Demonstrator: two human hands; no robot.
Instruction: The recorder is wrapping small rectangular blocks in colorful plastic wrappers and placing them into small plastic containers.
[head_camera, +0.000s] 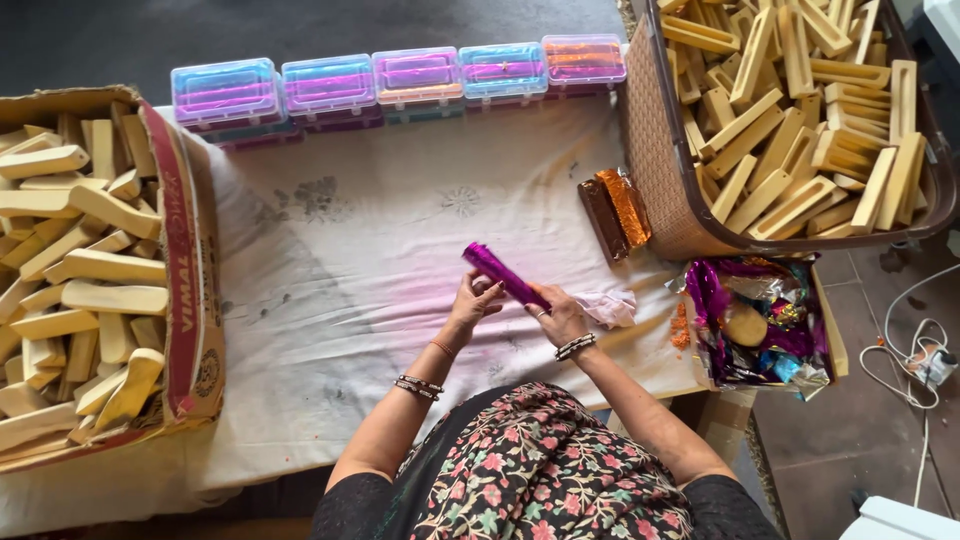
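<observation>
Both my hands hold a long block wrapped in shiny purple foil (500, 272) above the white cloth (380, 250). My left hand (472, 305) grips its lower side with fingers curled around it. My right hand (560, 315) pinches the near end of the foil. The far end of the block tilts up and to the left. A crumpled pale pink cloth (607, 308) lies just right of my right hand.
A cardboard box (190, 260) of bare wooden blocks sits at the left. A brown basket (655, 150) of similar blocks stands at the right. Two wrapped blocks, brown and orange (615, 210), lie beside it. Several coloured plastic cases (415, 80) line the far edge. A box of foil scraps (760, 320) sits near right.
</observation>
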